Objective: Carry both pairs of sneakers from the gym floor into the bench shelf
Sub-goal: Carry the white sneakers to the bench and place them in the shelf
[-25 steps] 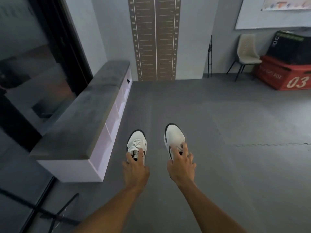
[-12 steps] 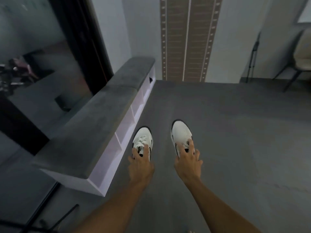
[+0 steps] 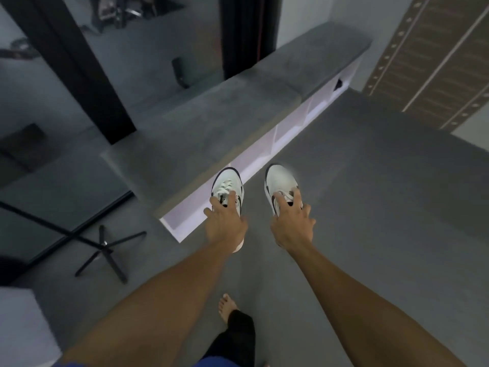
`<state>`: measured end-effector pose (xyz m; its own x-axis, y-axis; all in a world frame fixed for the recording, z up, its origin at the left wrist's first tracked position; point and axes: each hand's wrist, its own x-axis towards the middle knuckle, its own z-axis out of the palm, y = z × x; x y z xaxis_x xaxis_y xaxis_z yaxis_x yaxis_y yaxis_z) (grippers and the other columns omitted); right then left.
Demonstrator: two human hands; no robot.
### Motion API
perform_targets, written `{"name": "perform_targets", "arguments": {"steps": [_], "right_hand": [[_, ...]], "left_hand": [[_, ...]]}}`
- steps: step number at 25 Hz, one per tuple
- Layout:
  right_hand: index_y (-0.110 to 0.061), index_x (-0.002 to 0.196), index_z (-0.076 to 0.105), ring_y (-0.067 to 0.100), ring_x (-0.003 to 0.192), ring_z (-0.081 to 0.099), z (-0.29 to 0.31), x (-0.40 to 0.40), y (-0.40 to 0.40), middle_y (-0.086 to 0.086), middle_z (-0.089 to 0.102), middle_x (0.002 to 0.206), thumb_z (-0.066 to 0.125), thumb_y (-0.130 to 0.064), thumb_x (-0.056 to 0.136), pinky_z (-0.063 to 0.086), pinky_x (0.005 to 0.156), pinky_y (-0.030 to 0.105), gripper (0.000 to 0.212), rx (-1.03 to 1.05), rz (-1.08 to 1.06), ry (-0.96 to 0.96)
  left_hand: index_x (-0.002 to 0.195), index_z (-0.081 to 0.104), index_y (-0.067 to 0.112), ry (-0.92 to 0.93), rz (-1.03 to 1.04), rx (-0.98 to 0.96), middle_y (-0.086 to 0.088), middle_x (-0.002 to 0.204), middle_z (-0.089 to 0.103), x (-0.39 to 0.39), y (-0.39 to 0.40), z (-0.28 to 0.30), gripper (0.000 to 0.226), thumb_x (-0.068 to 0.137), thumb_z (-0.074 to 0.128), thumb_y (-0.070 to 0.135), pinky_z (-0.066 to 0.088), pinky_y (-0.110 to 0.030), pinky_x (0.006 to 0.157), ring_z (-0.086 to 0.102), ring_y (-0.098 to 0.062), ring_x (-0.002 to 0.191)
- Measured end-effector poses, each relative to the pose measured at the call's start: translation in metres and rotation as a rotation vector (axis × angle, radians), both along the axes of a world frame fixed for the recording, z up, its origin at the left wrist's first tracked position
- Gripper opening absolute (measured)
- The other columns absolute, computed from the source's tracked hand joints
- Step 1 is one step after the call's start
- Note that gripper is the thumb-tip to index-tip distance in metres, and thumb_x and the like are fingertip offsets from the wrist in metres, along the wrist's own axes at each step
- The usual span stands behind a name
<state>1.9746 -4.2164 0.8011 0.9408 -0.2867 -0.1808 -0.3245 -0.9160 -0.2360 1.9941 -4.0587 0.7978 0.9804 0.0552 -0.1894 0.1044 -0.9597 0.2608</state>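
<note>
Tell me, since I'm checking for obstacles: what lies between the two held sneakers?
Nothing but bare grey floor shows between the left sneaker and right sneaker in the head view.

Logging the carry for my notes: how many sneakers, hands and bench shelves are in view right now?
Sneakers: 2, one in the left hand at, one in the right hand at
Hands: 2
Bench shelves: 1
Total: 5

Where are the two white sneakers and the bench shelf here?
left sneaker (image 3: 227, 182), head view, on its laced toe end.
right sneaker (image 3: 279, 178), head view, on its white toe.
bench shelf (image 3: 267, 83), head view, on its grey cushioned top.
</note>
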Motion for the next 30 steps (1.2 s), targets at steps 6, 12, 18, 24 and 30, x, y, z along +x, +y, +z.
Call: {"name": "perform_targets", "arguments": {"steps": [6, 12, 18, 24, 30], "right_hand": [[-0.041, 0.145, 0.036, 0.039, 0.129, 0.036, -0.046, 0.101, 0.029, 0.003, 0.012, 0.163, 0.053, -0.022, 0.092, 0.044, 0.094, 0.058, 0.058, 0.073, 0.135, 0.184], [-0.041, 0.147, 0.037, 0.041, 0.133, 0.032, -0.103, 0.194, 0.056, 0.005, 0.012, 0.164, 0.061, -0.026, 0.091, 0.04, 0.099, 0.06, 0.062, 0.135, 0.329, 0.338], [-0.039, 0.146, 0.038, 0.041, 0.133, 0.032, -0.196, 0.268, 0.074, 0.006, 0.01, 0.166, 0.061, -0.027, 0.09, 0.042, 0.094, 0.057, 0.062, 0.108, 0.541, 0.425], [-0.042, 0.146, 0.037, 0.042, 0.135, 0.031, -0.369, 0.292, 0.109, 0.007, 0.011, 0.166, 0.065, -0.035, 0.091, 0.041, 0.098, 0.058, 0.061, 0.11, 0.637, 0.444], [-0.036, 0.149, 0.033, 0.05, 0.135, 0.03, -0.564, 0.314, 0.166, 0.011, 0.011, 0.164, 0.063, -0.036, 0.092, 0.04, 0.102, 0.063, 0.065, 0.15, 0.774, 0.308]], "left_hand": [[0.15, 0.024, 0.03, 0.213, 0.148, -0.017, -0.018, 0.136, 0.032, 0.083, 0.019, -0.048, 0.069, 0.09, 0.056, 0.044, 0.043, -0.044, 0.091, 0.048, -0.041, 0.108], [0.146, 0.026, 0.03, 0.334, 0.35, -0.035, -0.02, 0.139, 0.032, 0.143, 0.013, -0.109, 0.072, 0.087, 0.061, 0.049, 0.042, -0.046, 0.096, 0.046, -0.044, 0.118], [0.145, 0.026, 0.03, 0.386, 0.559, -0.066, -0.02, 0.134, 0.034, 0.195, 0.01, -0.208, 0.072, 0.087, 0.062, 0.051, 0.046, -0.046, 0.089, 0.05, -0.045, 0.11], [0.148, 0.026, 0.029, 0.343, 0.681, -0.084, -0.02, 0.135, 0.034, 0.214, 0.042, -0.374, 0.072, 0.088, 0.061, 0.049, 0.046, -0.048, 0.09, 0.049, -0.046, 0.111], [0.146, 0.026, 0.033, 0.22, 0.768, -0.033, -0.019, 0.137, 0.031, 0.226, 0.101, -0.57, 0.069, 0.088, 0.063, 0.043, 0.046, -0.048, 0.086, 0.045, -0.045, 0.114]]}}
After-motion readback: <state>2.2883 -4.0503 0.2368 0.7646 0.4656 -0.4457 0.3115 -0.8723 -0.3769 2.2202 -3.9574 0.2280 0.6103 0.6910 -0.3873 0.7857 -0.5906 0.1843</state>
